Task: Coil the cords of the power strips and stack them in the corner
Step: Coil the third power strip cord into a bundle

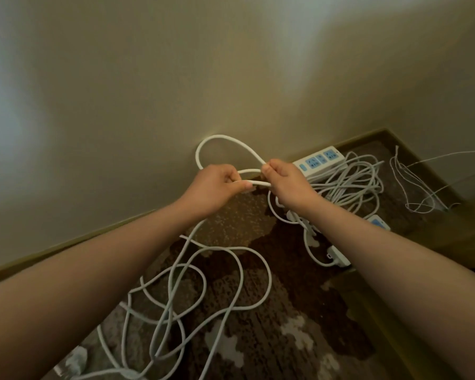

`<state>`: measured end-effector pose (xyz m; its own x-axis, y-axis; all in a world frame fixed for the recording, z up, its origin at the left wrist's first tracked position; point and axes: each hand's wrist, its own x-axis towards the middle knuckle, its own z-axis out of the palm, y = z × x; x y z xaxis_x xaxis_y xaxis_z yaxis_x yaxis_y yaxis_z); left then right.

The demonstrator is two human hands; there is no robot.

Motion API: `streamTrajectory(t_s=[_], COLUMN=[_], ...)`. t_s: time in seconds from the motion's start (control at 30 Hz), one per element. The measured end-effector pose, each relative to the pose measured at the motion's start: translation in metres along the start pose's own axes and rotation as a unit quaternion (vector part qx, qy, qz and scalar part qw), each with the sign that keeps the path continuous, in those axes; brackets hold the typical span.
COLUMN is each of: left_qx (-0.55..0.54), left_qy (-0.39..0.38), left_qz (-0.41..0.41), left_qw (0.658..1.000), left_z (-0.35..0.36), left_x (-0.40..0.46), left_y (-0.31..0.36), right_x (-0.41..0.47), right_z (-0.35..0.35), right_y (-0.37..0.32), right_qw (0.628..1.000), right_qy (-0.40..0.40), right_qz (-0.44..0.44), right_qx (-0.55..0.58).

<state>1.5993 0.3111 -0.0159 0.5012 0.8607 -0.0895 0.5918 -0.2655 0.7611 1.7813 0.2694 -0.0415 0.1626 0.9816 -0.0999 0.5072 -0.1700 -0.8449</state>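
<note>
Cord point(217, 138) loops up against the wall between both hands, the loop's long axis running left to right, its slack trailing down onto the carpet point(299, 311). Left hand point(217, 185) has its grip curled round the cord; right hand point(282, 179) pinches it closed too. Power strip point(318, 161) lies by the corner, long axis slanting up-right, atop a coiled cord; its markings are unreadable.

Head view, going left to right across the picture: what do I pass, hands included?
Loose cord on the carpet → left hand gripping the cord loop → right hand pinching the same loop → power strip by the wall → thin wire at far right.
</note>
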Motion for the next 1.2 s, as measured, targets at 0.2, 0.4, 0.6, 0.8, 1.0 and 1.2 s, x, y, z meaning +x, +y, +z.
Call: streamTrajectory(t_s=[0.2,0.4,0.6,0.8,1.0,1.2], left_qx=[0.088,-0.05,-0.107,-0.099,-0.218,-0.293], left_qy=[-0.072,0.045,0.111,0.088,-0.149,-0.192], left_qz=[-0.02,-0.088,-0.102,-0.097,-0.154,-0.177], left_qw=[0.993,0.994,0.983,0.986,0.952,0.92], left_z=[-0.045,-0.075,-0.077,-0.074,-0.069,-0.09], left_x=[-0.013,-0.015,-0.013,-0.019,-0.032,-0.04], left_y=[-0.037,-0.052,-0.04,-0.037,-0.041,-0.059], right_x=[-0.001,-0.011,-0.017,-0.015,-0.007,-0.006], right_z=[-0.023,-0.017,-0.013,-0.022,-0.037,-0.048], right_y=[0.008,-0.009,-0.023,-0.016,-0.007,0.008], right_qw=[0.999,0.995,0.987,0.987,0.978,0.991], right_qy=[0.042,-0.074,-0.146,-0.139,-0.027,0.067], right_qz=[0.016,-0.056,-0.069,-0.029,-0.016,-0.004], right_qx=[-0.027,-0.031,0.004,-0.071,-0.207,-0.114])
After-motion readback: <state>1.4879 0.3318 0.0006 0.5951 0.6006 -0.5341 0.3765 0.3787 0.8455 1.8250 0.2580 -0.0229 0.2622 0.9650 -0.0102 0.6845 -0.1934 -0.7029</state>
